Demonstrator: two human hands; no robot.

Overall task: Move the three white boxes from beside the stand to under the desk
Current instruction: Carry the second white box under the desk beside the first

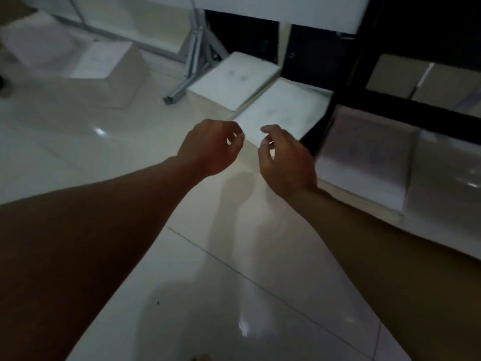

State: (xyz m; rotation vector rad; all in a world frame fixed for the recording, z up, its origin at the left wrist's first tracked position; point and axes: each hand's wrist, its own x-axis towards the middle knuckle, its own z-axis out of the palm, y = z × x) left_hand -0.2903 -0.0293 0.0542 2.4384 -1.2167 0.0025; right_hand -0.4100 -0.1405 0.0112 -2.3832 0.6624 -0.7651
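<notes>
Pale floor tiles [78,152] gleamed; the left hand [208,148] and right hand [285,162] hovered near a white box [281,110], fingers loosely curled, holding nothing.

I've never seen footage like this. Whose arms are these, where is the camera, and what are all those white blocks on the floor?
There is no machine here. This is one picture from a camera worn on a person's head, looking forward and down, so the two bare arms reaching into view are the wearer's own.

The left hand and the right hand hover side by side with fingers loosely curled. Neither holds anything.

Just beyond them, on the shiny tiled floor, lies a white box, beside the dark frame of a black rack. A second white box lies behind it, next to the foot of a grey metal stand. A third white box sits further left. The picture is dim and a bit blurred, so finer details are hard to make out.
</notes>
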